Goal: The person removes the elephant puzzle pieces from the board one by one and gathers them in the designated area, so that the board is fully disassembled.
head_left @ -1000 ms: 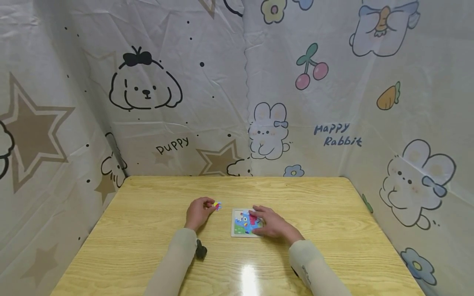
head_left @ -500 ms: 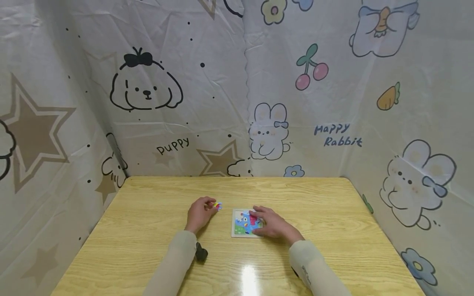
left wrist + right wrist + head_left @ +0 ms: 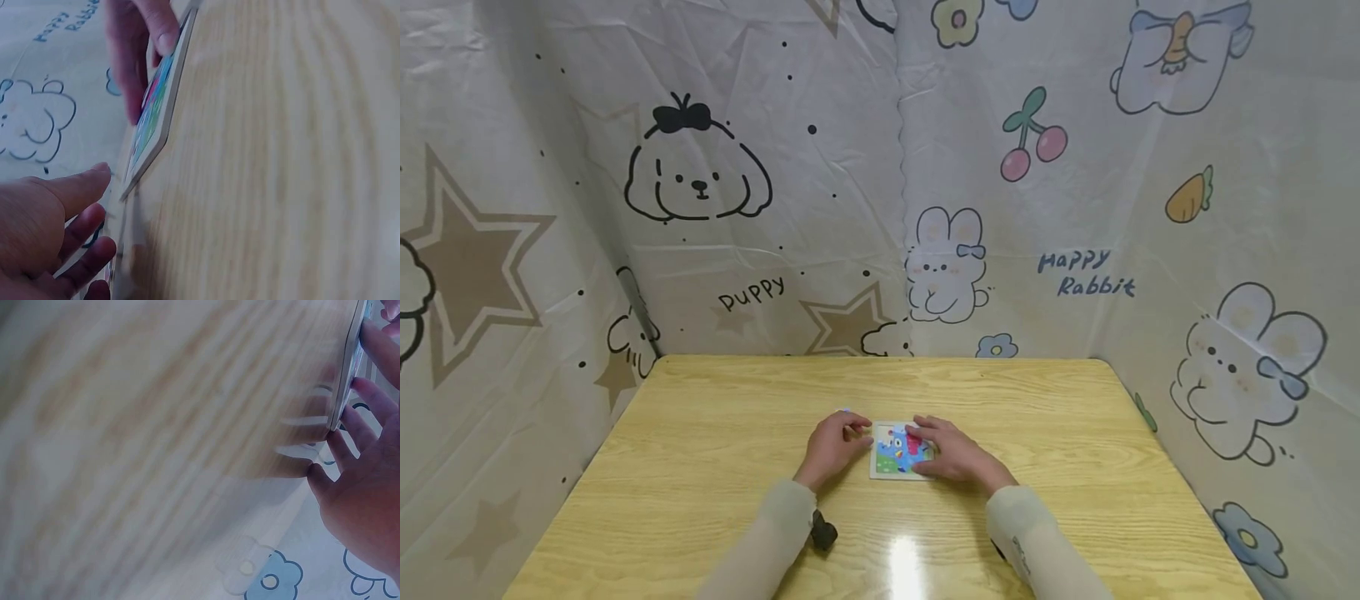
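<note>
A square, pale-framed puzzle board (image 3: 889,457) with a blue and red picture lies flat on the table. My left hand (image 3: 835,450) is beside its left edge, fingers loosely bent; the left wrist view shows that hand (image 3: 44,231) with nothing between thumb and fingers, apart from the board (image 3: 152,119). Across the board's right part rests my right hand (image 3: 958,454), fingers spread and thumb near the lower edge. In the right wrist view the same hand (image 3: 369,481) touches the board's edge (image 3: 342,381). A small blue bit (image 3: 846,409) shows just behind my left hand, mostly hidden.
The wooden table (image 3: 715,433) reaches back to a printed cloth wall (image 3: 835,167), with more cloth at both sides. A dark object (image 3: 823,533) sits at my left wrist. Light glares on the tabletop near the front.
My left hand has let go of the small colourful piece and moved right, up to the board's left edge. My right hand and the board have stayed in place.
</note>
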The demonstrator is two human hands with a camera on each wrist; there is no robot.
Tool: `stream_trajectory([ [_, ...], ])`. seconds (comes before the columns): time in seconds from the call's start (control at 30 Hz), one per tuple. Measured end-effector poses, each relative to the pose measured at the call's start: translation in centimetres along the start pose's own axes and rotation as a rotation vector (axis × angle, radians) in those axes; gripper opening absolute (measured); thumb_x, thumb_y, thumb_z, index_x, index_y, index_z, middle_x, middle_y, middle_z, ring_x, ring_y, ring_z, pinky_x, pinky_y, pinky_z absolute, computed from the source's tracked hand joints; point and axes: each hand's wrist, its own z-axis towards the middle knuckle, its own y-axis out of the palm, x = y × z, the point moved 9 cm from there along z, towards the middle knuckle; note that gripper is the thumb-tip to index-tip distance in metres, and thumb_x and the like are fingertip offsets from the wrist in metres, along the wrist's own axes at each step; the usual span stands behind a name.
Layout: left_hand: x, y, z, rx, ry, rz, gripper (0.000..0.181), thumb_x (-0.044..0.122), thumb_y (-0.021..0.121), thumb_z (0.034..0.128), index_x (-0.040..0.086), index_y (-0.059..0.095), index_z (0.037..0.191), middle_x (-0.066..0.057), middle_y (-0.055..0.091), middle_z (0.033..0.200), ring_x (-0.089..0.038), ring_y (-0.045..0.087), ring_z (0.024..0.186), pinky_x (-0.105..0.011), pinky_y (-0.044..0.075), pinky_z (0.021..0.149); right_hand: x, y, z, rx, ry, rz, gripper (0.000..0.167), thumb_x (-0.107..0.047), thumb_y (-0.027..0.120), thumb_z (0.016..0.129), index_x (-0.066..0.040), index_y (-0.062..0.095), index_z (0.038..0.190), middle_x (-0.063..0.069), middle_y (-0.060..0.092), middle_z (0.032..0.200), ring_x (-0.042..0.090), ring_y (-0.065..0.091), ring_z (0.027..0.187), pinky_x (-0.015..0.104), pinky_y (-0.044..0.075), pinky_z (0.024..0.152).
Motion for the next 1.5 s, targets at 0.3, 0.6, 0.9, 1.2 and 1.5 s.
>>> stream_trajectory([
  [0.3,0.6,1.5,-0.3,-0.073,0.021,0.027,0.022,0.021,0.082,0.0901,0.013,0.079,0.111,0.000,0.064,0.095,-0.014,0.051,0.081,-0.029,0.043,0.074,-0.1,-0.3,-0.1,-0.008,0.004,0.008,0.067,-0.034,0.077,0.095,-0.023,0.050,0.155,0.003,0.032,0.169,0.036,0.024,0.157,0.062,0.027,0.122],
  [0.6,1.0,2.3,-0.5,-0.089,0.046,0.127,0.021,0.022,0.083,0.0897,0.015,0.081,0.109,0.002,0.067,0.097,-0.015,0.055,0.091,-0.035,0.045,0.082,-0.1,-0.4,-0.2,0.008,-0.001,0.015,0.067,-0.032,0.078,0.094,-0.019,0.051,0.154,0.005,0.033,0.169,0.037,0.025,0.157,0.063,0.027,0.122],
  [0.9,1.3,2.4,-0.5,-0.099,0.053,0.134,0.022,0.020,0.083,0.0893,0.013,0.080,0.110,0.001,0.069,0.098,-0.017,0.058,0.095,-0.042,0.048,0.089,0.0,-0.2,-0.2,0.010,0.001,0.014,0.066,-0.032,0.077,0.094,-0.020,0.051,0.154,0.004,0.033,0.169,0.036,0.025,0.156,0.063,0.027,0.122],
  [1.2,1.0,2.2,-0.6,-0.101,0.031,0.110,0.021,0.017,0.084,0.0880,0.012,0.078,0.108,-0.001,0.069,0.099,-0.019,0.059,0.096,-0.042,0.049,0.090,-1.1,-0.7,0.4,0.126,0.022,-0.109,0.052,-0.037,0.073,0.097,-0.019,0.062,0.145,0.008,0.048,0.159,0.036,0.039,0.149,0.061,0.033,0.119],
  [1.5,1.1,2.1,-0.5,-0.097,0.033,0.086,0.022,0.016,0.084,0.0873,0.013,0.075,0.107,-0.002,0.071,0.103,-0.020,0.061,0.097,-0.043,0.051,0.090,-1.5,-0.8,0.6,0.173,0.045,-0.166,0.049,-0.037,0.076,0.094,-0.019,0.067,0.139,0.008,0.056,0.152,0.034,0.048,0.141,0.057,0.041,0.114],
])
